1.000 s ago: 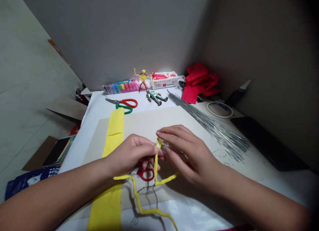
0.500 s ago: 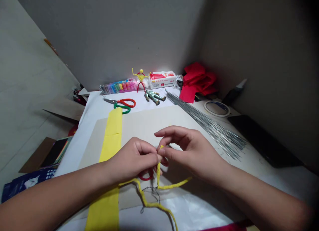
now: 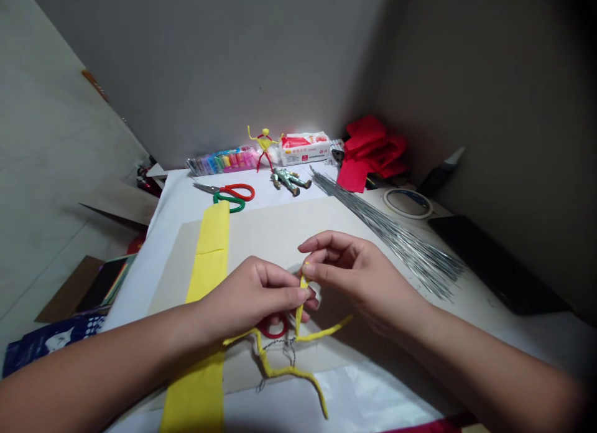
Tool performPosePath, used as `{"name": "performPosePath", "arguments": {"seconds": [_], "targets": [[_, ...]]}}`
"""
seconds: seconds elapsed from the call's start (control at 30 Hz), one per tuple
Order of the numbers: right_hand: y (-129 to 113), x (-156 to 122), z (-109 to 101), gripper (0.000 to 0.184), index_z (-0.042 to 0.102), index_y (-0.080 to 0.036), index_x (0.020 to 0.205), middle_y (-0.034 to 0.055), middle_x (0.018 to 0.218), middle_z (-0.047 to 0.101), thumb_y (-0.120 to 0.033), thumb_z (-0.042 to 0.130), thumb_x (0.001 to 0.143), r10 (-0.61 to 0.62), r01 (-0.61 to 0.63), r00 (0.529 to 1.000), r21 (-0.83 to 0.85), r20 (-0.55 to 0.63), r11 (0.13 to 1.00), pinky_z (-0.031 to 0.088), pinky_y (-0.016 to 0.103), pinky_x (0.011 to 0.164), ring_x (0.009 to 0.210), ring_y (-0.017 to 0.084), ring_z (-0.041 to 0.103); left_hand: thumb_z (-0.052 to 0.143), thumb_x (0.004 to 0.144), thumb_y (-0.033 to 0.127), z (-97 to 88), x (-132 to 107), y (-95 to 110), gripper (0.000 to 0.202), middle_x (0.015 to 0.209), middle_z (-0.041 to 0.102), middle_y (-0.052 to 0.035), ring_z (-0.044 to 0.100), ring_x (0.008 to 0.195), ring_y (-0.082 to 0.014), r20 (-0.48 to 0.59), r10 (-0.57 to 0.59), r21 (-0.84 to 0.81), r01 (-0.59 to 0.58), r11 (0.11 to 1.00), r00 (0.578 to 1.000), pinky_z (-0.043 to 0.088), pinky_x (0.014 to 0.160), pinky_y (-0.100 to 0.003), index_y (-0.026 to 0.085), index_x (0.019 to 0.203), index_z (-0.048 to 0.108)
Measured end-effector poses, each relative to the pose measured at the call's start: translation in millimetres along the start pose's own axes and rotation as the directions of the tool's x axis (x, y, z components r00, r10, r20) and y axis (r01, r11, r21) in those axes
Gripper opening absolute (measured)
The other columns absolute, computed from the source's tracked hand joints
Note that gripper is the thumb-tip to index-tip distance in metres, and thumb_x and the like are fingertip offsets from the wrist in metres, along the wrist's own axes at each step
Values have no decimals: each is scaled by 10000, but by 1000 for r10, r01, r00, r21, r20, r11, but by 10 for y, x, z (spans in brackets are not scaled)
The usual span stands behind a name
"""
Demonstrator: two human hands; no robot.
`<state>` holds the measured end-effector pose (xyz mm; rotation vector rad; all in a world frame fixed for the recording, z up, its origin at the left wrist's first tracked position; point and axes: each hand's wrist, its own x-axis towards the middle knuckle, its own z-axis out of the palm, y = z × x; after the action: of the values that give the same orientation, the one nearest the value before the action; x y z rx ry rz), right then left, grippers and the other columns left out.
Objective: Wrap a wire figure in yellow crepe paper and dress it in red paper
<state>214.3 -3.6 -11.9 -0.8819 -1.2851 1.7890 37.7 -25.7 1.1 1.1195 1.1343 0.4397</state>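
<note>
Wire figure (image 3: 293, 370) held up between both hands, near side of the board (image 3: 275, 221); limbs wrapped yellow, dark twisted wire bare mid-body. Left hand (image 3: 259, 293) pinches its upright limb. Right hand (image 3: 347, 274) seems to pinch the limb's tip, fingers partly block the view. Yellow strip (image 3: 212, 252) runs under left forearm. Red loop (image 3: 274, 337) just below left hand.
</note>
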Motion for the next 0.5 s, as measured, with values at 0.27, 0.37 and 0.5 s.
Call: {"name": "performPosePath", "arguments": {"seconds": [0.27,0.37,0.5], "targets": [[-70,-75,11,100,592,-185,832,36,846,614,-107,598,770,-438,369,899,-565,15,738,470,299,744,801,159,579,675,735,361,-43,-2,6,252,599,650,-34,487,440,-73,1,23,-39,-23,999,1000,356,441,-190,113,750,717],[-81,-111,8,114,608,-189,762,30,740,592,-81,570,775,-570,509,803,-698,175,503,443,305,695,722,159,544,704,704,346,-47,-18,24,235,550,625,-17,479,427,-71,-16,31,-42,-31,999,999,344,429,-184,112,690,698],[-83,-113,17,114,645,-176,772,37,712,611,-96,565,785,-493,474,843,-729,214,494,433,307,686,693,159,549,707,702,324,-30,-35,31,216,518,600,-1,467,435,-68,-30,45,-34,-46,998,999,356,441,-179,111,675,691]]}}
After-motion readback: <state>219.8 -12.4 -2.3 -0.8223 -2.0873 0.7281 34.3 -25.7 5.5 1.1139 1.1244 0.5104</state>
